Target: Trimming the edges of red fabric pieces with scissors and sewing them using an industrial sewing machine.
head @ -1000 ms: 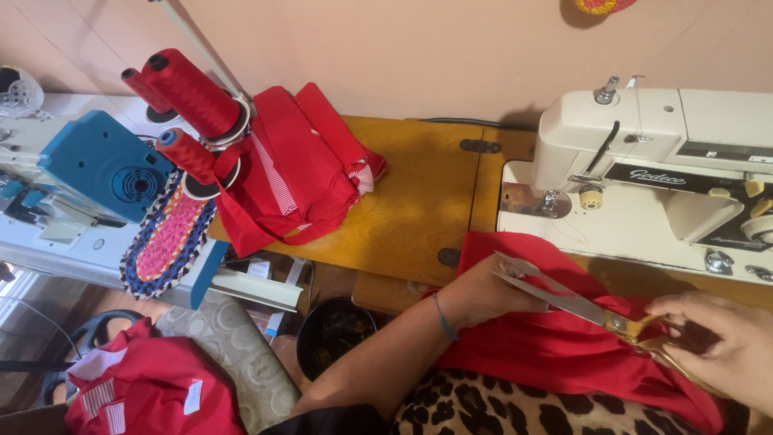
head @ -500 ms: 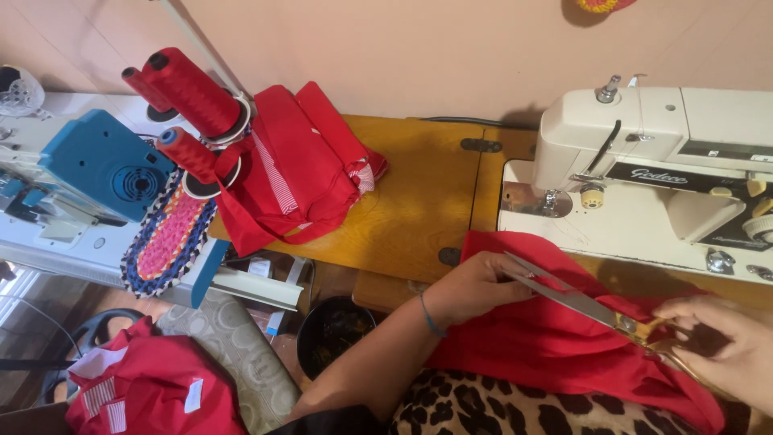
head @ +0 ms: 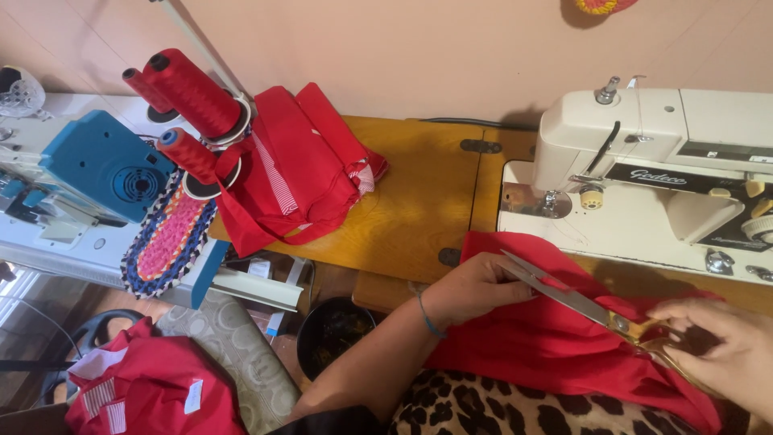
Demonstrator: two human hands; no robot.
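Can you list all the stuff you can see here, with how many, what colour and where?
Sewing machine: one, cream, right on the table.
Table: one, yellow wood, middle.
Scissors: one pair, silver blades, over the red cloth.
Red cloth: one, on the lap.
Folded fabric pile: one, red with stripes, table's left end.
Thread cones: three, red, upper left.
Blue machine: one, left.
Braided mat: one, pink and blue, left.
Bowl: one, black, on the floor.
Left hand: on the cloth by the blade tips.
Right hand: at the scissor handles.

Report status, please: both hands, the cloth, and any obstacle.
Left hand pinning red cloth. Right hand holding scissors, blades closed over the cloth. Sewing machine behind; nothing blocking.
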